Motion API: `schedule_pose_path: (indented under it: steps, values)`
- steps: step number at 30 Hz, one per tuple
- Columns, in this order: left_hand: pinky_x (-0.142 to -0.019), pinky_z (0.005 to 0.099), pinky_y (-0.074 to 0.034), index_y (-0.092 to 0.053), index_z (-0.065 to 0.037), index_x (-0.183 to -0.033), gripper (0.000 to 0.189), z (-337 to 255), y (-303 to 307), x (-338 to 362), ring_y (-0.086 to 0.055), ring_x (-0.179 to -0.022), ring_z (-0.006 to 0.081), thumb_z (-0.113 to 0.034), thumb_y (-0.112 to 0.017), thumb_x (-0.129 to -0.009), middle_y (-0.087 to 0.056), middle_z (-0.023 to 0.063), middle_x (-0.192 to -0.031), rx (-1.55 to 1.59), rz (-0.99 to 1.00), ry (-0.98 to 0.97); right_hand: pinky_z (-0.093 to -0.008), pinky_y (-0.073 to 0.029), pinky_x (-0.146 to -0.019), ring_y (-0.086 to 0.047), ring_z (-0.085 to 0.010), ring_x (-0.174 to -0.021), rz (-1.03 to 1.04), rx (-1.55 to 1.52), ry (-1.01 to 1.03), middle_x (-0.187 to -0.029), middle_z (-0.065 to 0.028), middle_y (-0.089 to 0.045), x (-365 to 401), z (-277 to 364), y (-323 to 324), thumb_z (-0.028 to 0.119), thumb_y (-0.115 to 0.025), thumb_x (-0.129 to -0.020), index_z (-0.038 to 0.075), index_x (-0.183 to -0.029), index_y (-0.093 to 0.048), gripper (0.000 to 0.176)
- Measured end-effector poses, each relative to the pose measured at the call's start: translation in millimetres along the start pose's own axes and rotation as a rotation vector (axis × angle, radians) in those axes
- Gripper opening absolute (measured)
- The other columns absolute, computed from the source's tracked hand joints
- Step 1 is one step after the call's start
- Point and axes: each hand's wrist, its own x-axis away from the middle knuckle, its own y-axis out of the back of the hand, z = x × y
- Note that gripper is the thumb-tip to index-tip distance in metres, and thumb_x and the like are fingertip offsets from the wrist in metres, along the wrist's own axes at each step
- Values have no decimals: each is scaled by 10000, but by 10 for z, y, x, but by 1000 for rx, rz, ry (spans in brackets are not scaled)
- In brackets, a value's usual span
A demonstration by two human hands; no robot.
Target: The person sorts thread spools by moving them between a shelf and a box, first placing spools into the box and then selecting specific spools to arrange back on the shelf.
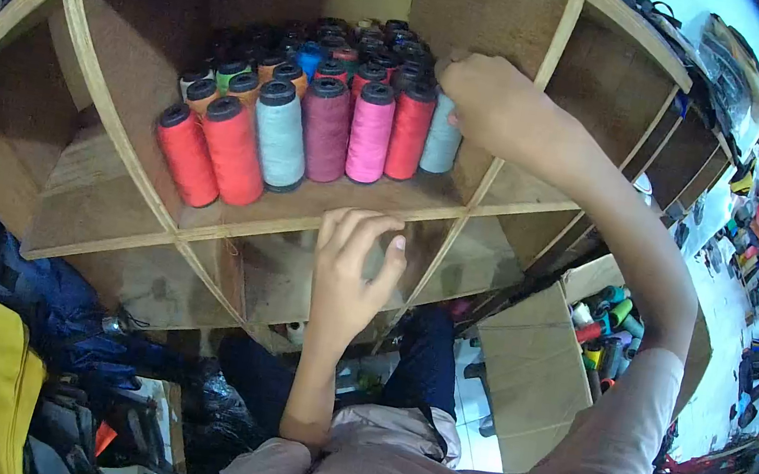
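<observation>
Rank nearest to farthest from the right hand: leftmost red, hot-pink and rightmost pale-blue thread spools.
1. Pale-blue thread spool: at the right hand.
2. Hot-pink thread spool: front row, farther left.
3. Red thread spool: front row's left end.

Head-worn camera — facing forward and down, close to wooden shelf (148,20) — wide, rounded field.

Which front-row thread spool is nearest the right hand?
The pale blue spool at the right end, partly hidden by the right hand; the other pale blue front-row spool stands left of the maroon spool.
</observation>
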Motion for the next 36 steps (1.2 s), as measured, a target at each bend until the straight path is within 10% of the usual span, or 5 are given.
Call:
schedule_pose_path:
  steps: [8, 14, 36]
  values:
    - [-895, 408, -437, -666, -20, -961, 155, -3, 4, 14, -563, -973, 316, -42, -666, -808, -651, 127, -968, -10, 23, -21, -437, -518, -875, -630, -376, -974, 28, 35, -45, -951, -209, -657, 90, 101, -39, 41, -703, -740, -45, -957, -635, 243]
    - [-894, 406, -436, -670, -22, -963, 154, -16, 4, 66, -559, -974, 318, -48, -665, -812, -651, 124, -975, -17, 52, 10, -357, -563, -786, -631, -322, -953, -316, 183, -48, -961, -187, -622, 423, 333, -97, -11, -679, -682, -54, -967, -611, 297]
    - [-862, 416, -422, -688, -60, -953, 137, 5, -120, 41, -553, -947, 307, -111, -676, -826, -650, 85, -982, -39, 94, 0, -345, -570, -753, -641, -285, -952, -85, -72, -8, -951, -171, -643, 764, 627, -772, 51, -633, -761, -56, -953, -634, 220]
